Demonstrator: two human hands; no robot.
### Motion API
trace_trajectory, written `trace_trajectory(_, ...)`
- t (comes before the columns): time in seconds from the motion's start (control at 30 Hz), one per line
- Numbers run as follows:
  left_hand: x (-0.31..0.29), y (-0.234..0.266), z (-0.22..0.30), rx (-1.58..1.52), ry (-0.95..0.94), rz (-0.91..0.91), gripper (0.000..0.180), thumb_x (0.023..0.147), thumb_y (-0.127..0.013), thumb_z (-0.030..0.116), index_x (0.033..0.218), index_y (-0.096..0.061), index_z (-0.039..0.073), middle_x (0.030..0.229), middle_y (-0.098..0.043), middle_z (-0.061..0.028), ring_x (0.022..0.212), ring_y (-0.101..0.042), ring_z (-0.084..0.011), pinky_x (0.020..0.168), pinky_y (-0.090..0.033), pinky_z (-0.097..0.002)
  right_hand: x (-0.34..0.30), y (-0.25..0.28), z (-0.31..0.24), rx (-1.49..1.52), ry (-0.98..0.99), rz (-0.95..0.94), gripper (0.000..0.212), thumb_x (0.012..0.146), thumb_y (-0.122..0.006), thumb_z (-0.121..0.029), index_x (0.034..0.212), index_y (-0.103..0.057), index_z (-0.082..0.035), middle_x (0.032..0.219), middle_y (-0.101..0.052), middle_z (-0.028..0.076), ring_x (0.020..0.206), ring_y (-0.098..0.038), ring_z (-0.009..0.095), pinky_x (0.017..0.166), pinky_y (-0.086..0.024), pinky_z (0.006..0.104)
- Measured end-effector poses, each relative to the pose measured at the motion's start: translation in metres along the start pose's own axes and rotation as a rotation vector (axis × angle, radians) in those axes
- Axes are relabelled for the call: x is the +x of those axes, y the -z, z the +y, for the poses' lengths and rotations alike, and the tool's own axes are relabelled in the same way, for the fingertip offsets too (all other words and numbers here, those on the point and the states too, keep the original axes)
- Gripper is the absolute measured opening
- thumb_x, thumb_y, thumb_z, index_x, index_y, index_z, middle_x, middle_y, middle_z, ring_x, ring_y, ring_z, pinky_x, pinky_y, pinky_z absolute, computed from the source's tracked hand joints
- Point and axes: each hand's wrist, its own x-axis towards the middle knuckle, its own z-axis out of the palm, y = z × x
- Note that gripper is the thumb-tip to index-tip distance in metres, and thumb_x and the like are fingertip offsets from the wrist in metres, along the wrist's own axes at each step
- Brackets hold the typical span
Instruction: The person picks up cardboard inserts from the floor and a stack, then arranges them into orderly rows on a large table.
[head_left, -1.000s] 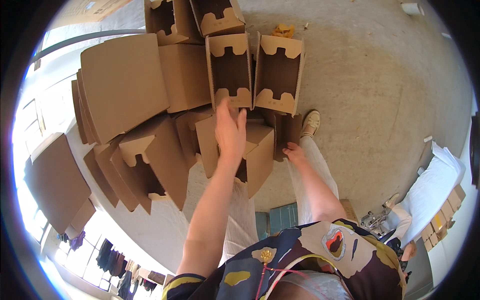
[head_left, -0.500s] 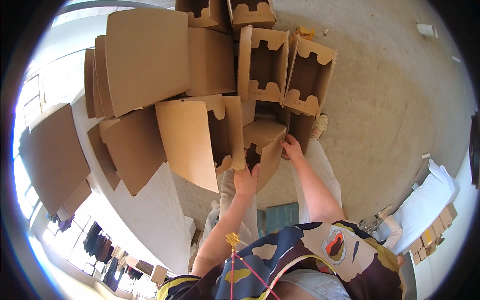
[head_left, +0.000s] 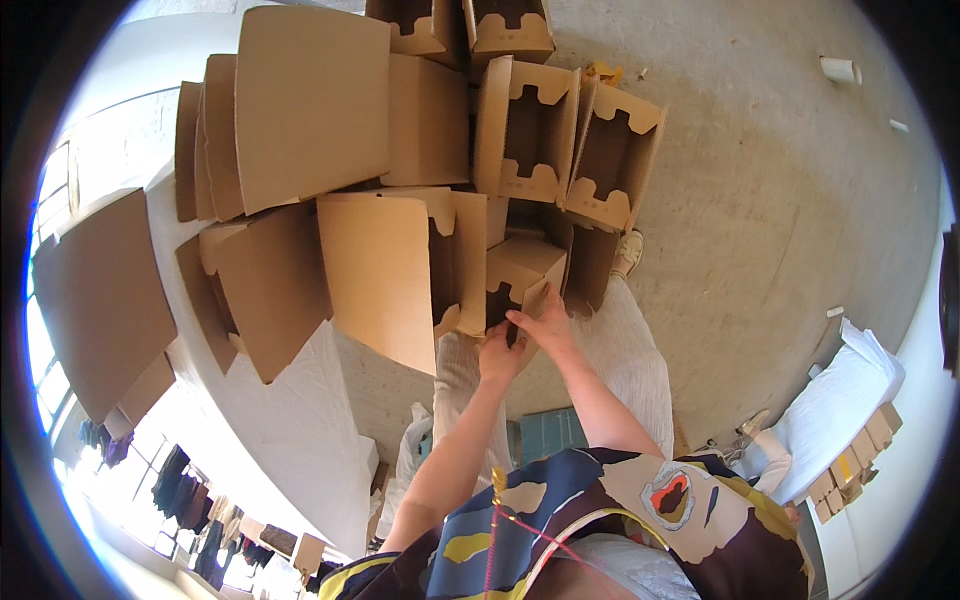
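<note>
A small brown cardboard box (head_left: 524, 262) stands in front of my legs, its cut-out flaps facing me. My left hand (head_left: 500, 354) is closed on the near lower edge of this box, beside the dark notched opening. Close to it, my right hand (head_left: 543, 324) grips the box's right flap, thumb stretched toward the left hand. Part of the near flap is hidden behind both hands. Just left of them stands a taller open carton (head_left: 375, 265) with a wide raised flap.
More open cartons with notched flaps (head_left: 613, 150) stand beyond, and large cardboard panels (head_left: 312, 110) rise at the left. White sheeting (head_left: 290, 430) covers a surface at lower left. A white-covered stack (head_left: 822, 410) and a person's leg (head_left: 768, 455) are at lower right.
My right hand has moved left and down along the box, from its far right edge to near my left hand. The right flap has swung inward. My left hand stays at the near edge.
</note>
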Motion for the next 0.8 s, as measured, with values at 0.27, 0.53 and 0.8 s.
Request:
trace_trajectory(0.27,-0.009,0.005,0.044,0.090,-0.176,-0.003,0.026,0.089,-0.057,0.017,0.113,-0.065,0.014,0.100,-0.068,-0.0170,0.092,-0.064,-0.0402,0.076,-0.051,-0.0485,0.011,0.001,-0.024,-0.226,-0.148,0.074,0.080,0.083,-0.063,-0.022,0.145,-0.022,0.008,0.134,-0.045,0.033,0.114,-0.054,0.047,0.096,-0.047,0.0503)
trace_trajectory(0.53,-0.017,0.034,0.083,0.141,-0.132,-0.017,0.050,0.091,-0.059,0.022,0.138,-0.044,0.013,0.123,-0.060,-0.0175,0.106,-0.061,-0.0389,0.083,-0.050,-0.0505,0.022,0.024,-0.059,-0.253,-0.144,0.094,0.088,0.081,-0.069,-0.042,0.141,-0.032,0.010,0.134,-0.049,0.031,0.119,-0.053,0.045,0.099,-0.045,0.0463)
trace_trajectory(0.8,-0.094,0.125,0.017,0.173,-0.229,-0.051,0.054,0.090,-0.062,0.025,0.139,-0.043,0.013,0.123,-0.059,-0.0168,0.109,-0.059,-0.0383,0.086,-0.050,-0.0500,-0.020,0.046,-0.027,-0.182,0.030,0.197,0.084,0.079,-0.072,-0.041,0.138,-0.039,0.009,0.134,-0.051,0.029,0.125,-0.051,0.040,0.103,-0.043,0.0431)
